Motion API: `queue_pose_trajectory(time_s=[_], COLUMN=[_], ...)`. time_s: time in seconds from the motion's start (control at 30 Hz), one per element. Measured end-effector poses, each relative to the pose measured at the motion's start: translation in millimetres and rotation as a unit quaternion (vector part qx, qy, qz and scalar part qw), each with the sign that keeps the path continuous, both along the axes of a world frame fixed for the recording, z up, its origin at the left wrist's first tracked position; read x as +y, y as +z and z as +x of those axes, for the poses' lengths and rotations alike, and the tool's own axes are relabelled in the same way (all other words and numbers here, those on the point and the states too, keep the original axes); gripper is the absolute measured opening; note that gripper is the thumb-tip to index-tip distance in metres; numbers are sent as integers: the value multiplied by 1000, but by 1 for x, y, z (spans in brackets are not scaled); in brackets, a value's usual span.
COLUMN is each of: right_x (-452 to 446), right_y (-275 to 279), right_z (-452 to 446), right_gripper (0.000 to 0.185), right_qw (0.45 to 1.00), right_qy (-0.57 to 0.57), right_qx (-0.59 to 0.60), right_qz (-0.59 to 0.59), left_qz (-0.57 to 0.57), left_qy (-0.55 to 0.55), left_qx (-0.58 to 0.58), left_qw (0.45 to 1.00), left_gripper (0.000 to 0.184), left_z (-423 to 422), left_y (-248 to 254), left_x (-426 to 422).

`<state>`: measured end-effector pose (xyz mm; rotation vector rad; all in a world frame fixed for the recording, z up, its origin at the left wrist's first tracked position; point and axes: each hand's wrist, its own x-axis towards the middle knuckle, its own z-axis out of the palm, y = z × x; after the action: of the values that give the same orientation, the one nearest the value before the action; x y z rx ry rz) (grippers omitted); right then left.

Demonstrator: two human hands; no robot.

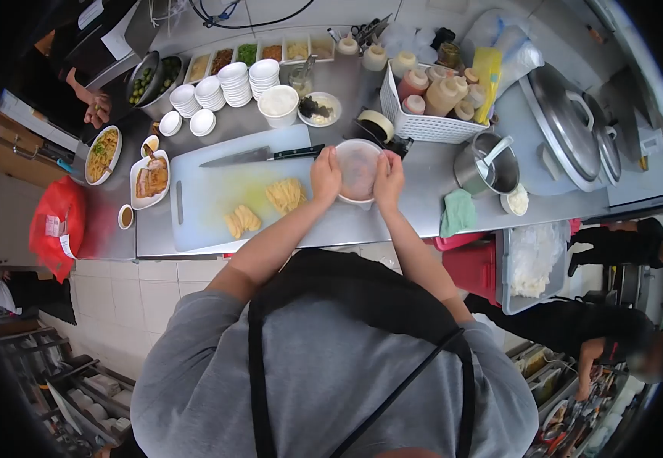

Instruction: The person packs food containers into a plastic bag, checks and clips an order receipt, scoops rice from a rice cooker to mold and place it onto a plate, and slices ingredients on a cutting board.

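Holding 1 round tub (358, 172) just right of the cutting board (194, 217), over the counter (415, 217); impossible to tell whether resting on it. Grasping the tub's left side with the fingers of the left hand (326, 177) and its right side with the fingers of the right hand (389, 183), probably to balance it from 2 sides and keep it level. Showing something reddish through the cloudy top, too blurred to name.

Across the far part of the cutting board, 1 knife (247, 156), with handle toward the left hand, likely for easy reach. On the near part, 2 portions of yellow food (285, 196), seemingly kept apart to avoid mixing. Well to the right of the cutting board, a green cloth (458, 212) and a metal pot (469, 174); beyond the tub, a white basket (431, 128) holding bottles (444, 95) upright, perhaps against tipping.
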<state>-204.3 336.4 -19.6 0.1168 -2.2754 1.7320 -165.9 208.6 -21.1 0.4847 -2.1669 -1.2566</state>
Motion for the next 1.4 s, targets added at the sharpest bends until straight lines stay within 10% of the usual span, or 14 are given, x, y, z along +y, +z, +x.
queue_pose_trajectory(time_s=[0.17,0.47,0.87,1.03,1.13,1.4], right_x=[16,34,41,57,68,113], right_y=[-1,-25,-31,44,4,21], right_z=[7,0,-11,-47,-81,8], right_gripper=[27,33,27,39,46,42], right_qw=[992,984,987,945,959,972], right_qy=[-3,70,80,-43,179,41], right_qx=[76,-165,-140,232,100,81], right_qz=[104,1,7,226,195,217], left_qz=[56,62,31,-36,-109,-131], left_qy=[-45,-137,-138,-127,-89,-193], left_qx=[-33,-130,-142,-82,-51,37], left_qw=[997,980,980,988,989,972], left_gripper=[35,39,36,32,27,20], left_z=[-2,2,0,-1,-7,10], left_y=[8,19,15,23,33,82], left_x=[1,-1,-2,-1,0,45])
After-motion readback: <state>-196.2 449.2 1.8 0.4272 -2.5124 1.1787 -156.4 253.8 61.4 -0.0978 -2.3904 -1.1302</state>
